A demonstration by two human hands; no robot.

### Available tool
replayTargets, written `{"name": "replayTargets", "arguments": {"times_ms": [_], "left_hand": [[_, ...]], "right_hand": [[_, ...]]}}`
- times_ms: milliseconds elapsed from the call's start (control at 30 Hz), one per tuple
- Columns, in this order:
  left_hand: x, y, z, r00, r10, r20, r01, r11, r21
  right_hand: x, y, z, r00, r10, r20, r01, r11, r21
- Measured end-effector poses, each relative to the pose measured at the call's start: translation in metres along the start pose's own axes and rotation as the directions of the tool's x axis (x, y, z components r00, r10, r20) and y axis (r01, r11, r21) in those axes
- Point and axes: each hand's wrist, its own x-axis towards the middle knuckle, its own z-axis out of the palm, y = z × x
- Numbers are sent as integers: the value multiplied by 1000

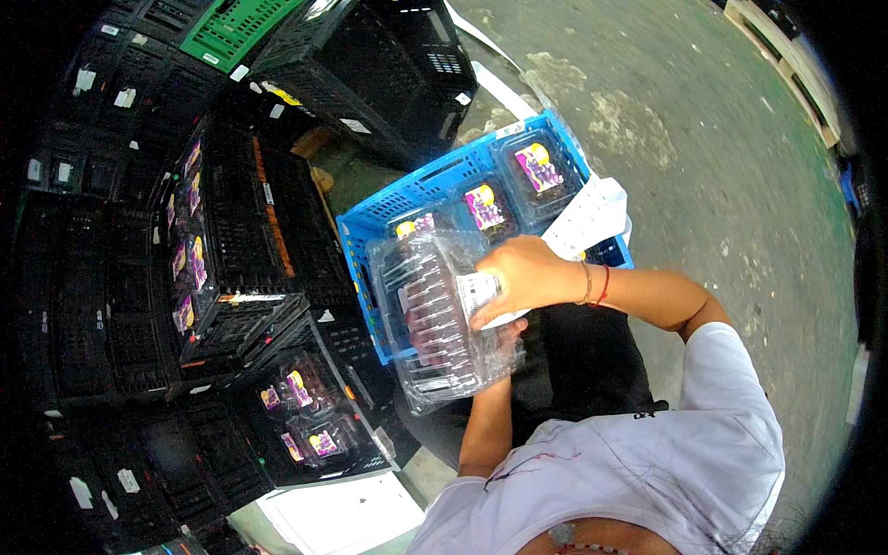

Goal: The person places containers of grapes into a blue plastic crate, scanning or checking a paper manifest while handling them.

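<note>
My right hand (522, 279) grips a strip of white printed labels (584, 216), whose loose end trails to the upper right past my wrist. A label end lies between this hand and a clear ridged plastic clamshell box (433, 326). My left hand (512, 334) holds the box by its near right side; most of its fingers are hidden behind plastic and labels. Something reddish shows through the box's wall. Beneath it is a blue plastic crate (427, 182) with several clamshell boxes (538, 166) inside, bearing purple and yellow stickers.
Black crates (374, 62) stand at the upper middle and all along the left. One stack holds stickered clamshells (196, 260); a lower black crate holds several more (312, 416). A green crate (239, 31) is at the top, a white sheet (347, 513) below, a wooden pallet (784, 66) far right.
</note>
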Motion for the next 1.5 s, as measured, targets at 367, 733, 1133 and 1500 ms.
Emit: {"name": "replayTargets", "arguments": {"times_ms": [367,733,1133,1500], "left_hand": [[0,0,2,999,-27,-20,26,999,-33],[3,4,10,999,18,-49,-19,1000,-3],[18,107,-29,701,621,-351,-7,498,867],[89,278,-139,561,828,13,454,-320,831]], "right_hand": [[-5,33,-18,916,-223,333,-52,758,651],[-30,40,-49,752,-532,389,60,643,763],[-90,84,-86,929,-117,351,-18,933,358],[-209,72,-96,879,475,40,-411,714,567]]}}
